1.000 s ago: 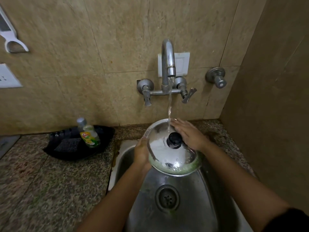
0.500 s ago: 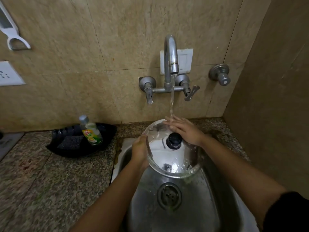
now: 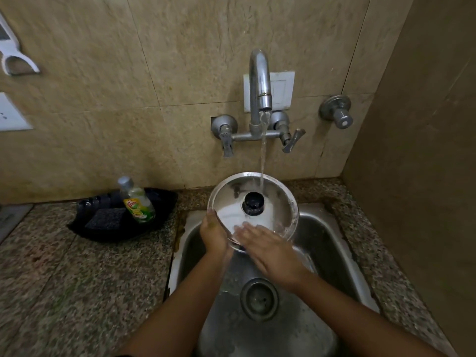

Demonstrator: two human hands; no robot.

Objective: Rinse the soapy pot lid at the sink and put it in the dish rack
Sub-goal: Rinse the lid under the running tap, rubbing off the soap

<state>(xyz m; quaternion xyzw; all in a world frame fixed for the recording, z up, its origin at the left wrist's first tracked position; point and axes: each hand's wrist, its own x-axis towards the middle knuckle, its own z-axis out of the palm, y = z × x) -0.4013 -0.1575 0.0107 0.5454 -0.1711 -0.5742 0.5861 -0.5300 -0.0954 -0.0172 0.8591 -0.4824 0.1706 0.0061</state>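
Note:
A round steel pot lid with a black knob is held tilted over the steel sink, top face towards me. Water runs from the wall tap onto the lid just beside the knob. My left hand grips the lid's lower left rim. My right hand lies flat with fingers spread on the lid's near edge, blurred. No dish rack is in view.
A black tray with a dish soap bottle and a dark scrub pad sits on the granite counter left of the sink. The drain lies below my hands. A brown wall closes the right side.
My right hand slid from the lid's far edge by the knob down to its near edge. The lid is raised and faces me more, and the green suds on its rim are gone.

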